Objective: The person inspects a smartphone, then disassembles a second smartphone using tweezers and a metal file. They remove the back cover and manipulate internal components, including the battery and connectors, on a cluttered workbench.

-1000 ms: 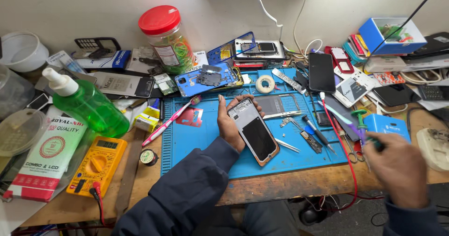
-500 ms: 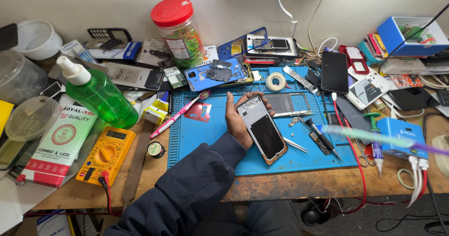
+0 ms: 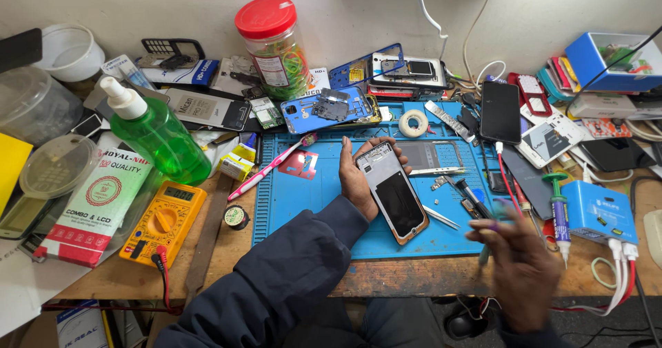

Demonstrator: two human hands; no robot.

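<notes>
At the far left of our bench we see a green spray bottle [image 3: 160,135] standing upright, with a yellow multimeter [image 3: 163,222] lying flat just in front of it near the table edge. A pink toothbrush [image 3: 271,167] lies slantwise across the left corner of the blue work mat [image 3: 310,203], and a red-lidded jar [image 3: 272,48] stands behind it against the wall. Over the middle of the mat our left hand [image 3: 358,182] cradles the opened phone [image 3: 390,191], fingers wrapped around its long edges and the dark inner side turned up; the phone hangs just above the mat, not resting on it. To its right lie metal tweezers [image 3: 441,217] and a loose phone frame [image 3: 431,157]. Our right hand [image 3: 520,265] is blurred at the lower right; its fingers seem loosely curled around something slim and teal, but we cannot tell what it is or how firmly it is pinched. A green-capped syringe [image 3: 560,213] sits just beyond. We judge the risks plain: a hurried tool tip could scratch or puncture the exposed interior, and the crowded edge makes it easy to sweep small parts off the table.
</notes>
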